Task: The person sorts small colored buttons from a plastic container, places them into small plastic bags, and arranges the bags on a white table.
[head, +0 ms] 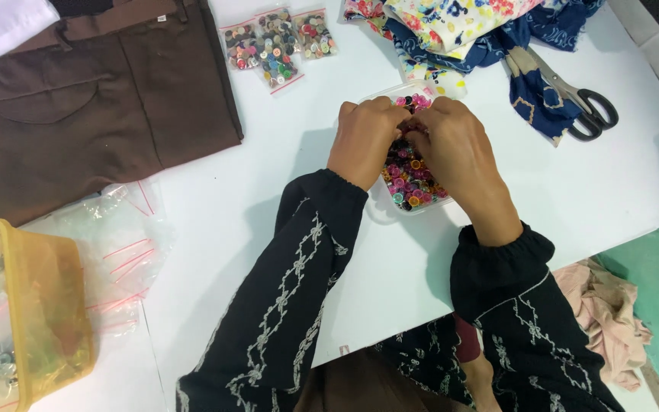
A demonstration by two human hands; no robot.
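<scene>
A clear bag of coloured buttons (pixel 409 183) lies on the white table (pixel 284 198) in front of me. My left hand (pixel 364 141) and my right hand (pixel 455 149) both pinch its top edge, fingers curled together over the far end. The bag's opening is hidden under my fingers. Both arms wear black sleeves with white embroidery.
Three small bags of buttons (pixel 280 42) lie at the back. Brown trousers (pixel 93 99) cover the left side. Floral fabric (pixel 459 30) and scissors (pixel 573 95) sit at the back right. A yellow plastic tub (pixel 36 305) and empty clear bags (pixel 120 244) are near left.
</scene>
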